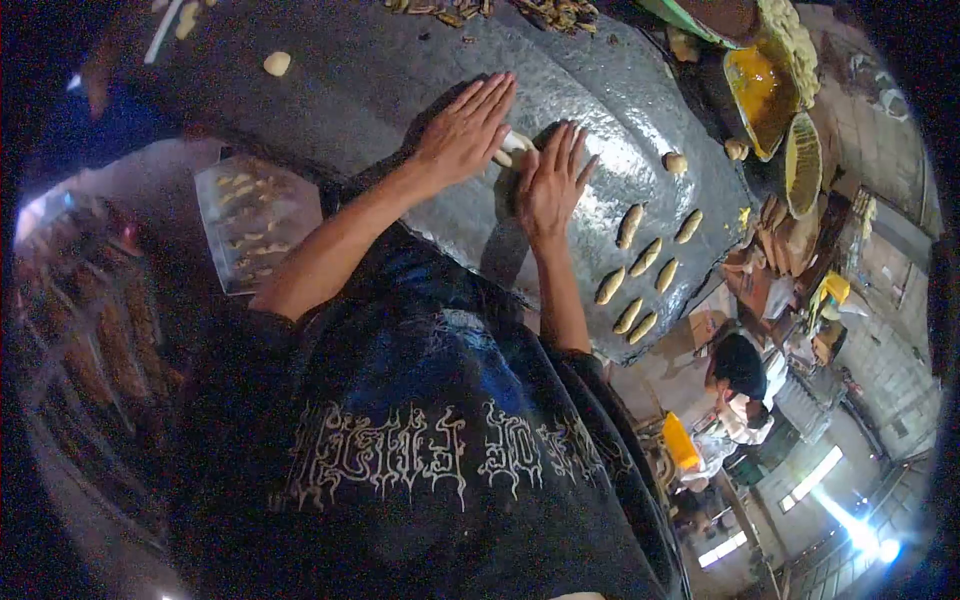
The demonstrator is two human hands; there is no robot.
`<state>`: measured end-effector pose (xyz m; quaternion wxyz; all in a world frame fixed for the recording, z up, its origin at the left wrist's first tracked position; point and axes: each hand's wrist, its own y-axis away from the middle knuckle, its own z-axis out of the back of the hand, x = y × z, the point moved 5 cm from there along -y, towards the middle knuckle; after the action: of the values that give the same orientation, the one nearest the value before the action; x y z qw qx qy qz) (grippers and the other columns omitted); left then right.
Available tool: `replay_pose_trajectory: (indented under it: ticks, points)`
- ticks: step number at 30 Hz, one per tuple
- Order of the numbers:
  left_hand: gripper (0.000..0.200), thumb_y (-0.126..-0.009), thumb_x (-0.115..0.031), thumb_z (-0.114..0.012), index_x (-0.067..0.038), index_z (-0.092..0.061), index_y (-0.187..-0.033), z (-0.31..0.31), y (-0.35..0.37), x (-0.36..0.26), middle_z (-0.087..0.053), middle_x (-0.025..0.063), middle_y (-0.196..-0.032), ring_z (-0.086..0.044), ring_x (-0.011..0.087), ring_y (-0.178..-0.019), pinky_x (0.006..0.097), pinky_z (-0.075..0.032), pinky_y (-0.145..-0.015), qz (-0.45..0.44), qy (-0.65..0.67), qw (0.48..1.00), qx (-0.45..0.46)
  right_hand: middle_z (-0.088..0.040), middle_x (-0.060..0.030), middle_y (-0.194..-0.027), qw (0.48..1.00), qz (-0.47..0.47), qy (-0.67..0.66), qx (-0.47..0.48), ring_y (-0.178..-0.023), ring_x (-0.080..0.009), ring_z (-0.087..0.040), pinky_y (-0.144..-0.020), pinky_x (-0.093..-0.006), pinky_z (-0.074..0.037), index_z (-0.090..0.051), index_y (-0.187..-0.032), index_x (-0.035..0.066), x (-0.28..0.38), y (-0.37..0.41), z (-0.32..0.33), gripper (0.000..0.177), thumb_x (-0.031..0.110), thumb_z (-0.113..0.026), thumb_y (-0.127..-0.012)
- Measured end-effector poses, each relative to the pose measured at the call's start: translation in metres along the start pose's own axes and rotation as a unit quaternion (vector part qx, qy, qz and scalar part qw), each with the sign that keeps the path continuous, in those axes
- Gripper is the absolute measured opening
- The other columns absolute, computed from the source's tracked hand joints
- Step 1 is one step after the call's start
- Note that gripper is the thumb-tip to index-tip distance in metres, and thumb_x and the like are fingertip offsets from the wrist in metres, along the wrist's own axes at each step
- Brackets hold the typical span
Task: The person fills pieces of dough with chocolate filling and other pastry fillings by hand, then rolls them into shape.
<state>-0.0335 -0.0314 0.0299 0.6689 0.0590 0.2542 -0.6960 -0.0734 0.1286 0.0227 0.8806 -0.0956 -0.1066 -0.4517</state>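
Observation:
A pale strip of dough [514, 148] lies on the dark, shiny worktop [400, 60], partly covered by my hands. My left hand [466, 132] is flat, fingers stretched out, with its palm edge at the dough's left end. On the other end rests my right hand [553, 186], also flat with its fingers a little spread. To the right of it, several small rolled dough pieces [648, 257] lie in slanting rows. A round dough ball [675, 162] sits above those rows, and another dough ball [277, 64] lies at the far left.
Left of my body is a tray [212, 215] with rows of shaped dough. Dark dried scraps [555, 14] lie along the worktop's far edge. A cut container with yellow liquid [757, 85] stands at the upper right. Another person [740, 385] is at the lower right.

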Motion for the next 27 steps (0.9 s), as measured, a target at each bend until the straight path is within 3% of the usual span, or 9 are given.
replay_pose_trajectory:
  ticks: [7,11,14,16,17,18,20,24,27]
  points:
    - [0.058,-0.104,-0.03,-0.044,0.007,-0.039,-0.148,-0.02,-0.085,0.039,-0.038,0.0244,-0.157,-0.035,0.0334,-0.148,0.0447,-0.026,-0.123,-0.029,-0.052,0.995,-0.077,-0.015,-0.0217,-0.167,0.995,-0.092,-0.002,-0.04,-0.156,-0.0385,-0.006,-0.121,-0.0637,0.0,-0.015,-0.16,-0.001,-0.044,-0.077,0.001,0.071,0.044,-0.029,-0.107]
    - [0.063,-0.108,-0.026,-0.035,0.009,-0.016,-0.157,-0.029,-0.136,0.057,-0.015,0.027,-0.165,-0.012,0.0398,-0.155,0.0488,-0.011,-0.126,0.02,-0.006,1.0,-0.006,-0.016,-0.0213,-0.167,0.983,-0.12,0.01,-0.14,-0.156,-0.0402,-0.008,-0.121,-0.0647,-0.001,-0.013,-0.16,-0.001,-0.071,-0.124,0.014,0.074,0.046,-0.031,-0.106]
    - [0.056,-0.103,-0.029,-0.047,0.005,-0.042,-0.146,-0.003,-0.145,0.045,-0.044,0.0238,-0.152,-0.041,0.036,-0.142,0.0465,-0.03,-0.12,-0.053,-0.011,0.981,-0.184,-0.035,-0.0235,-0.158,0.959,-0.1,0.084,-0.251,-0.146,-0.0419,-0.033,-0.118,-0.0657,-0.013,-0.026,-0.156,-0.001,-0.062,-0.122,0.042,0.07,0.041,-0.044,-0.104]
    - [0.049,-0.094,-0.022,-0.062,-0.001,-0.054,-0.137,0.006,-0.114,0.04,-0.054,0.02,-0.144,-0.048,0.038,-0.136,0.0495,-0.033,-0.118,-0.079,0.134,0.983,-0.095,-0.049,-0.0249,-0.147,0.962,-0.083,0.021,-0.26,-0.135,-0.0429,-0.048,-0.114,-0.0646,-0.023,-0.034,-0.152,-0.001,-0.02,-0.087,0.075,0.066,0.036,-0.053,-0.101]
    - [0.045,-0.09,-0.019,-0.068,-0.003,-0.06,-0.132,0.015,-0.082,0.031,-0.059,0.0183,-0.138,-0.053,0.038,-0.131,0.0497,-0.038,-0.115,-0.08,0.214,0.973,-0.033,-0.064,-0.0214,-0.124,0.975,-0.075,0.01,-0.21,-0.111,-0.0402,-0.061,-0.1,-0.0576,-0.04,-0.047,-0.141,0.0,-0.017,-0.065,0.064,0.057,0.026,-0.067,-0.094]
    - [0.046,-0.086,-0.015,-0.072,-0.004,-0.063,-0.129,0.022,-0.048,0.023,-0.062,0.0177,-0.134,-0.056,0.0368,-0.127,0.0478,-0.041,-0.112,-0.099,0.232,0.968,0.0,-0.067,-0.0178,-0.114,0.973,0.004,-0.038,-0.227,-0.101,-0.036,-0.063,-0.088,-0.0498,-0.047,-0.057,-0.132,0.003,-0.004,-0.03,0.053,0.05,0.018,-0.074,-0.087]
    - [0.042,-0.082,-0.013,-0.077,-0.005,-0.069,-0.122,0.015,0.006,0.019,-0.066,0.0154,-0.126,-0.061,0.0344,-0.119,0.0449,-0.047,-0.106,-0.133,0.225,0.964,0.055,-0.063,-0.0123,-0.13,0.983,0.116,-0.083,-0.115,-0.116,-0.0355,-0.059,-0.098,-0.0501,-0.045,-0.061,-0.128,0.01,0.018,0.016,0.021,0.051,0.017,-0.075,-0.079]
    - [0.039,-0.079,-0.02,-0.081,-0.008,-0.073,-0.116,-0.01,0.025,0.021,-0.066,0.0094,-0.129,-0.059,0.0315,-0.123,0.0429,-0.046,-0.108,-0.075,0.256,0.96,0.082,-0.062,-0.012,-0.13,0.969,0.123,-0.181,-0.112,-0.11,-0.0348,-0.06,-0.094,-0.0525,-0.047,-0.061,-0.125,0.012,0.013,0.028,0.004,0.049,0.016,-0.074,-0.079]
    - [0.037,-0.085,-0.023,-0.078,-0.009,-0.073,-0.119,-0.008,0.012,0.022,-0.063,0.0096,-0.136,-0.059,0.0315,-0.124,0.0402,-0.045,-0.109,-0.017,0.196,0.98,0.013,-0.062,-0.0129,-0.129,0.972,0.076,-0.122,-0.184,-0.108,-0.0364,-0.06,-0.094,-0.0532,-0.047,-0.06,-0.125,0.01,0.008,0.014,0.013,0.052,0.017,-0.075,-0.076]
